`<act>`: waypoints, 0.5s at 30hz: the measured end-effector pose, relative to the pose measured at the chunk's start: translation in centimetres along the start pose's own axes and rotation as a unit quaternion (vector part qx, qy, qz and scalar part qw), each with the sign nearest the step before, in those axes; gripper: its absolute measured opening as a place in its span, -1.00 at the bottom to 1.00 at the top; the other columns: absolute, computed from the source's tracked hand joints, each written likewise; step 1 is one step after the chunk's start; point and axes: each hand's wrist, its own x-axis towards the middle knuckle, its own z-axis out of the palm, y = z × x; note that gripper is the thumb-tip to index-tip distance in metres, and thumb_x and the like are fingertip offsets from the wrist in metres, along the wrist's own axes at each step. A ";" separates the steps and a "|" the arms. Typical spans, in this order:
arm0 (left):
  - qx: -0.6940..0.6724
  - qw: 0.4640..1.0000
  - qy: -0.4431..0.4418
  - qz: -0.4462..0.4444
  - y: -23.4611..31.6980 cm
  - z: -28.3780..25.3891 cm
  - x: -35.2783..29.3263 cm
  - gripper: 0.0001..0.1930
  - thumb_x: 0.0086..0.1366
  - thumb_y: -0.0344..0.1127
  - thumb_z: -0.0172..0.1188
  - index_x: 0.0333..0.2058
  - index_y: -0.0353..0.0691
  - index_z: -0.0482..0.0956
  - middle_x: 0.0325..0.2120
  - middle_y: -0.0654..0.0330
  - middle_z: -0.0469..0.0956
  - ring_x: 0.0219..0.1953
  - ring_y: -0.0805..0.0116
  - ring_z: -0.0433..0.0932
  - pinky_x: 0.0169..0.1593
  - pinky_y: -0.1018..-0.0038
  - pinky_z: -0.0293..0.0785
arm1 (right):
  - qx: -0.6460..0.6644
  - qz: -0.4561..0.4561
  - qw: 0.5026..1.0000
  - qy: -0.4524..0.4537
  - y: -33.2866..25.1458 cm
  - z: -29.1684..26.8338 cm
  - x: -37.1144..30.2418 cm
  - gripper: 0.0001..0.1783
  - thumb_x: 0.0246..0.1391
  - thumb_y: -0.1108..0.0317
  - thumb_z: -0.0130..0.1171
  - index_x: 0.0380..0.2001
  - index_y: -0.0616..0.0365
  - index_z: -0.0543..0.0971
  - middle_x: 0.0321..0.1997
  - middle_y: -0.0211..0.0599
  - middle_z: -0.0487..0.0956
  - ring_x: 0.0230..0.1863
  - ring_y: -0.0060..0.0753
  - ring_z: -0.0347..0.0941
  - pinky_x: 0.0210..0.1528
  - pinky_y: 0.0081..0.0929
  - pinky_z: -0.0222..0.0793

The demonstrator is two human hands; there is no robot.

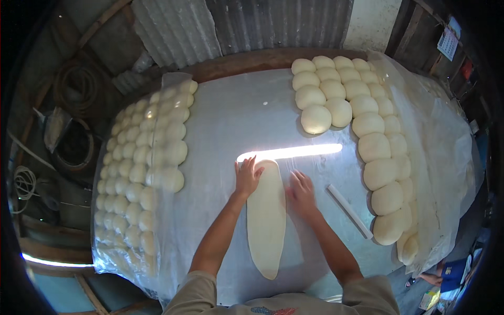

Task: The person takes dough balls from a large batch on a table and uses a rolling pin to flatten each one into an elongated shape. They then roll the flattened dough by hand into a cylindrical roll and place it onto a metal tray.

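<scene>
A long, flat tongue of rolled-out dough (266, 220) lies lengthwise on the grey metal tabletop (226, 121), its narrow end toward me. My left hand (248, 176) rests at the far left edge of the dough, fingers stretched forward and thumb on its surface. Just off the dough's right side is my right hand (301, 190), slightly blurred, its fingers reaching forward over the table with nothing seen in them. To the right of that hand a straight white rod (349, 211) lies slanted on the tabletop.
Rows of dough balls (375, 147) line the right side, partly under clear plastic sheeting (436, 152). More dough balls (176, 152) sit at the left under plastic. A bright light strip (304, 152) crosses the table beyond my hands. Corrugated metal (278, 26) stands behind.
</scene>
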 end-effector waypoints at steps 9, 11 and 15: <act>-0.268 0.963 -0.013 0.026 1.4 -5.2 0.5 -0.80 0.27 -0.26 0.19 -0.27 -0.28 0.55 -0.40 0.21 0.58 -0.31 0.42 0.53 -0.17 0.40 0.41 | 0.244 0.103 0.961 -0.079 -1.3 3.0 7.6 -0.84 0.12 0.35 0.17 -0.32 0.23 0.51 -0.31 -0.35 0.56 -0.22 -0.40 0.47 -0.04 -0.38 0.31; -0.317 0.948 -0.029 0.020 4.3 -9.7 -2.5 -0.83 0.28 -0.30 0.19 -0.27 -0.30 0.55 -0.41 0.25 0.57 -0.33 0.49 0.51 -0.22 0.49 0.41 | 0.347 0.167 0.918 -0.096 -3.9 -0.7 6.5 -0.84 0.13 0.36 0.17 -0.30 0.24 0.51 -0.37 -0.39 0.56 -0.31 -0.53 0.47 -0.16 -0.53 0.36; -0.448 0.892 -0.045 0.019 9.9 -19.2 -7.9 -0.88 0.27 -0.42 0.19 -0.29 -0.37 0.53 -0.41 0.27 0.58 -0.33 0.56 0.51 -0.22 0.59 0.43 | 0.455 0.098 0.875 -0.131 -10.4 -11.0 5.8 -0.85 0.15 0.41 0.17 -0.27 0.27 0.52 -0.38 -0.44 0.56 -0.33 -0.68 0.44 -0.25 -0.65 0.37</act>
